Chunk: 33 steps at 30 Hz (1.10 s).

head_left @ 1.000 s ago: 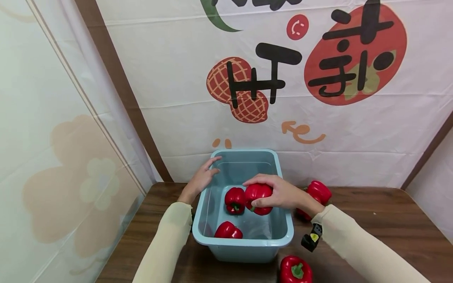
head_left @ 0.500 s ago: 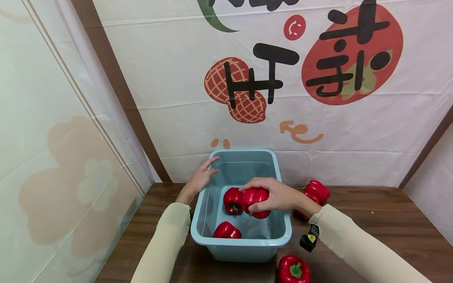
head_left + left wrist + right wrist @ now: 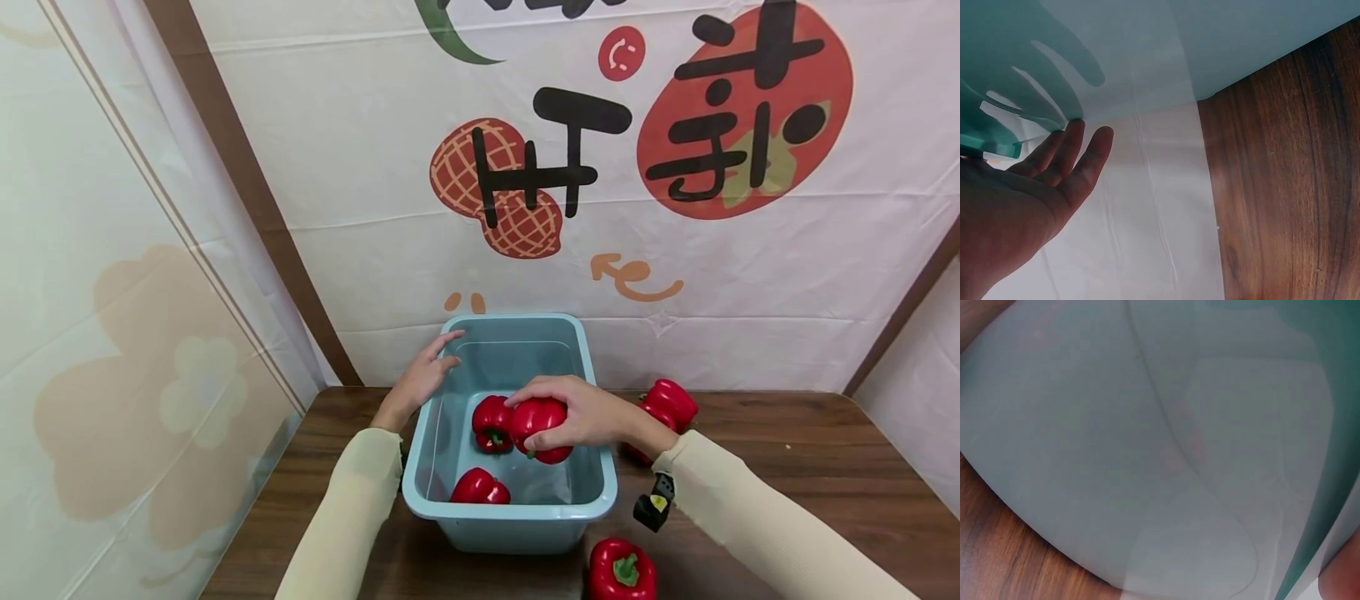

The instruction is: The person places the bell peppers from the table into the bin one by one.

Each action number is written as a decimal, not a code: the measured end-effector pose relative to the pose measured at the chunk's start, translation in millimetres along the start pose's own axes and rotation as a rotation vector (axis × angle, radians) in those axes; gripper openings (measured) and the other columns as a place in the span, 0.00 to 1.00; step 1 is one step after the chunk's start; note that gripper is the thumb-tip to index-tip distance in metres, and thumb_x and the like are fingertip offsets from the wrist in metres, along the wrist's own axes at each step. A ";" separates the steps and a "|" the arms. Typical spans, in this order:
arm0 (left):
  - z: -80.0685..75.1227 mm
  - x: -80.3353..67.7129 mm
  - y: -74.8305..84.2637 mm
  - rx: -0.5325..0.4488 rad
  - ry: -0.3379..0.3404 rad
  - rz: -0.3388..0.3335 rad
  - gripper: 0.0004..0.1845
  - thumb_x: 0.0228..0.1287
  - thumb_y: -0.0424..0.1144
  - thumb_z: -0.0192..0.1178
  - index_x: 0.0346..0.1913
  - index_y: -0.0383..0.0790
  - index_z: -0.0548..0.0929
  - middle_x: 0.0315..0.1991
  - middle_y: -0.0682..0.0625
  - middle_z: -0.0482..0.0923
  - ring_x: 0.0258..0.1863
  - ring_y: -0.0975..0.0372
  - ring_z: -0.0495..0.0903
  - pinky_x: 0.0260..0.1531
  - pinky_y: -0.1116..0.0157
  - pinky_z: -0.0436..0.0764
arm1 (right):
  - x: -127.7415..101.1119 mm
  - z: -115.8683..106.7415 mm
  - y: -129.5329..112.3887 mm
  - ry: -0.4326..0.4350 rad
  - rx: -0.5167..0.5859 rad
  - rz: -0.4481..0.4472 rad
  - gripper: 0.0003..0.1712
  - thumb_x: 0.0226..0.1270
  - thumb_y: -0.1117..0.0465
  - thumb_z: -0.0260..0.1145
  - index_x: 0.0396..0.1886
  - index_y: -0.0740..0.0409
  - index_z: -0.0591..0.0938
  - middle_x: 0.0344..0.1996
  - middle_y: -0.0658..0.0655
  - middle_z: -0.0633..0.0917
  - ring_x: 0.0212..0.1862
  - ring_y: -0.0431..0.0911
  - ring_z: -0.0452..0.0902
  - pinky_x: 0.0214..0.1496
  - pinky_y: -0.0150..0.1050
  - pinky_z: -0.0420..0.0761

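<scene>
While right hand grips pepper, left hand steadies tub

Even, bright light filling head view; straight edges bowing toward corners. Wrist views blurring at close range; fingers casting shadow on bin wall.

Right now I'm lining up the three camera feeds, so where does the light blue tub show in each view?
Head: the light blue tub stands low in the centre on the wooden table, red peppers inside.
Left wrist: its wall fills the top, the left hand at its edge.
Right wrist: its wall fills nearly the whole picture.
Shared landmark: the wooden table, which shows in all three.
</scene>
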<state>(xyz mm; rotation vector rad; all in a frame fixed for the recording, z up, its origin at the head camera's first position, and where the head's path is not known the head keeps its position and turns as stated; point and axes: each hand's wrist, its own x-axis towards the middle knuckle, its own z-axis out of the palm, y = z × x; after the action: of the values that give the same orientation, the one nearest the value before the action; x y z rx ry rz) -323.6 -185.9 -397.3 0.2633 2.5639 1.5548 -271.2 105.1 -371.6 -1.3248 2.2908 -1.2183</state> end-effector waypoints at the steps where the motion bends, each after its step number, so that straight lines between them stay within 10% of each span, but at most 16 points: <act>1: 0.1 0.0 0.0 -0.003 0.001 -0.001 0.27 0.76 0.45 0.44 0.76 0.57 0.60 0.78 0.45 0.51 0.69 0.41 0.63 0.61 0.34 0.66 | 0.0 0.1 0.0 -0.002 -0.004 0.000 0.36 0.52 0.53 0.76 0.63 0.51 0.78 0.53 0.49 0.81 0.54 0.49 0.76 0.44 0.39 0.85; 14: -0.9 -1.1 4.6 -0.021 -0.017 -0.020 0.28 0.77 0.42 0.43 0.77 0.54 0.58 0.79 0.44 0.48 0.71 0.40 0.60 0.63 0.34 0.64 | 1.5 1.2 -2.8 -0.038 -0.085 0.020 0.35 0.52 0.49 0.75 0.63 0.43 0.79 0.51 0.46 0.81 0.51 0.45 0.77 0.43 0.37 0.85; 23: -1.8 -30.3 45.5 0.002 -0.030 -0.017 0.28 0.77 0.39 0.43 0.77 0.44 0.58 0.78 0.39 0.49 0.70 0.38 0.61 0.62 0.35 0.65 | 1.7 2.8 -5.6 -0.050 -0.163 0.054 0.35 0.50 0.47 0.75 0.62 0.36 0.78 0.50 0.42 0.81 0.50 0.43 0.76 0.42 0.35 0.84; 33: -1.4 -9.7 18.8 -0.001 -0.021 -0.027 0.29 0.77 0.41 0.43 0.78 0.48 0.57 0.79 0.41 0.48 0.71 0.38 0.60 0.62 0.35 0.65 | 2.5 3.5 -4.0 -0.072 -0.200 0.048 0.36 0.51 0.46 0.75 0.63 0.44 0.79 0.52 0.44 0.81 0.51 0.43 0.76 0.41 0.34 0.83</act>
<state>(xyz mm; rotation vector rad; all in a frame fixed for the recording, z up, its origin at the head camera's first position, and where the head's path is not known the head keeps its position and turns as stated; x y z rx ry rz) -313.0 -180.7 -379.7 0.2427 2.5397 1.5353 -268.2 100.2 -370.4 -1.3448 2.4292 -0.9305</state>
